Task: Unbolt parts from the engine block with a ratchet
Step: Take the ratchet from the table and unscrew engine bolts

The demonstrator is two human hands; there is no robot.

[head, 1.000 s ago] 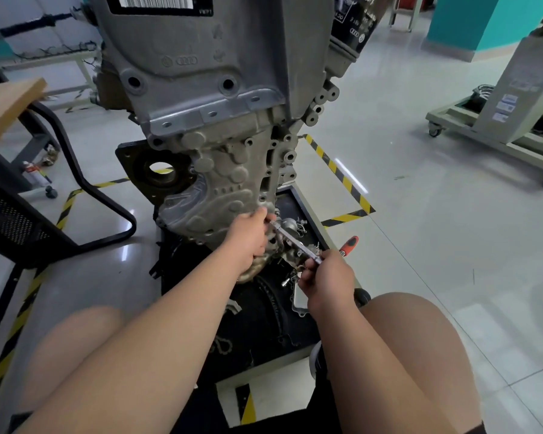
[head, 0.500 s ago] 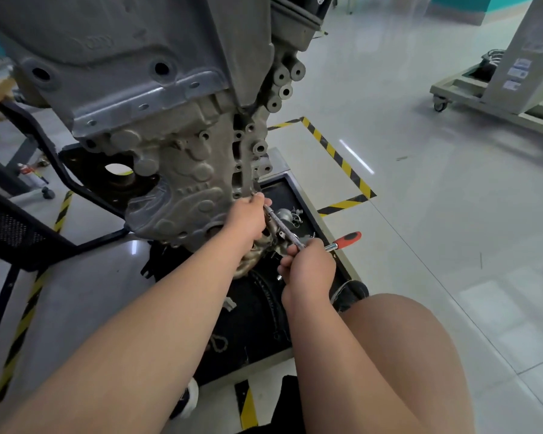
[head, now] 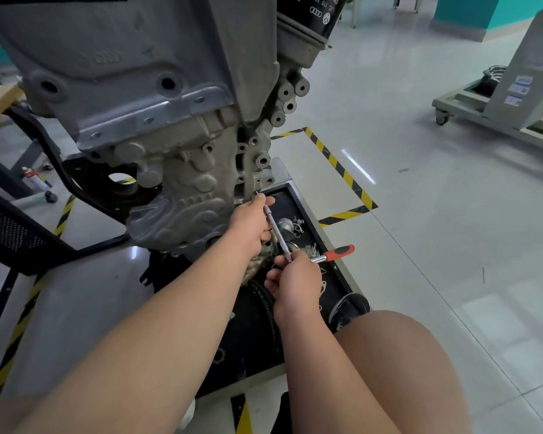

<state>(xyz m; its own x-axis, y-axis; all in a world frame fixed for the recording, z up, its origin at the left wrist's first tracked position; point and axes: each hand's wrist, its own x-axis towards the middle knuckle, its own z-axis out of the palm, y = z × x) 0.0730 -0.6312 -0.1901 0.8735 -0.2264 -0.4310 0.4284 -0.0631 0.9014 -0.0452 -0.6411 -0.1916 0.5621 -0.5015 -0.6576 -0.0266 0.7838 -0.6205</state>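
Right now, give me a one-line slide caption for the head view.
Left hand holds the extension bar against the engine block while the right hand grips the red-handled ratchet.

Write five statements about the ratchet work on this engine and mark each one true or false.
1. The left grip holds the extension bar close to the engine block. True.
2. The ratchet has a blue handle. False: its handle is red-orange.
3. The right grip holds the ratchet at its head end. True.
4. The black oil filter lies in the tray. False: it sits high on the engine, above both grips.
5. Yellow-and-black floor tape runs to the right of the tray. True.
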